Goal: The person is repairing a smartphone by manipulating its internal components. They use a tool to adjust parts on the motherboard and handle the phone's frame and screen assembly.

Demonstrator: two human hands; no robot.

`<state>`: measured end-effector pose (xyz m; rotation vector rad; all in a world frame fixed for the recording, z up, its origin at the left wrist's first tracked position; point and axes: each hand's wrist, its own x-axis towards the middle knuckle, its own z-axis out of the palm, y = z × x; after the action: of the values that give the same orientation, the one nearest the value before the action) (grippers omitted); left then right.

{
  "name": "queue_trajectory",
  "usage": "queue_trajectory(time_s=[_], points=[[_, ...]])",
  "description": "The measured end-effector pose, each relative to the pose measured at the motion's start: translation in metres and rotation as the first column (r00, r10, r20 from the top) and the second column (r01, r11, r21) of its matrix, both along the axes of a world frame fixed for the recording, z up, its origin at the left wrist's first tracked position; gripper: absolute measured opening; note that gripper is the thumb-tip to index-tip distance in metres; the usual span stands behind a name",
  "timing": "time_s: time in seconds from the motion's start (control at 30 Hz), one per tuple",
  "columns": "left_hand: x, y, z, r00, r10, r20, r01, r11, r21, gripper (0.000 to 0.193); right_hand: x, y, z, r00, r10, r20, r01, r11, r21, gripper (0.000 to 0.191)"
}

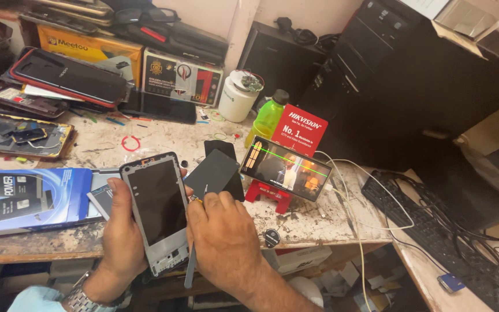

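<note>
My left hand (119, 242) grips a smartphone frame (158, 208) with a dark screen, held upright above the workbench edge. Beside it, my right hand (223, 242) holds a thin grey metal pry tool (192, 263), its tip set against the phone's right side. A dark flat panel (212, 172) lies on the bench just behind the phone. A metal watch sits on my left wrist.
A second phone (286, 169) with a lit screen rests on a red stand. A blue box (21, 199) lies left. A green bottle (268, 117), white tub (237, 97), stacked phone parts, a computer tower (399, 81) and a keyboard (428, 222) surround the worn bench.
</note>
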<state>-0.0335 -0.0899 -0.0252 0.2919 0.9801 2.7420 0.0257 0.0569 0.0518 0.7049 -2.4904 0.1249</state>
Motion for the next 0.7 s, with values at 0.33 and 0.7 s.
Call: queue_trajectory(time_s=[0.33,0.7], points=[[-0.001,0.001,0.005,1.0,0.011,0.017,-0.011,1.0,0.014,0.083,0.006,0.008,-0.005,0.995,0.001,-0.097,-0.023,0.974,-0.227,0.013],[-0.005,-0.003,0.001,0.999,-0.037,-0.032,0.04,0.996,0.082,0.088,0.015,0.055,-0.064,0.964,-0.076,0.256,0.259,0.501,-0.826,0.016]])
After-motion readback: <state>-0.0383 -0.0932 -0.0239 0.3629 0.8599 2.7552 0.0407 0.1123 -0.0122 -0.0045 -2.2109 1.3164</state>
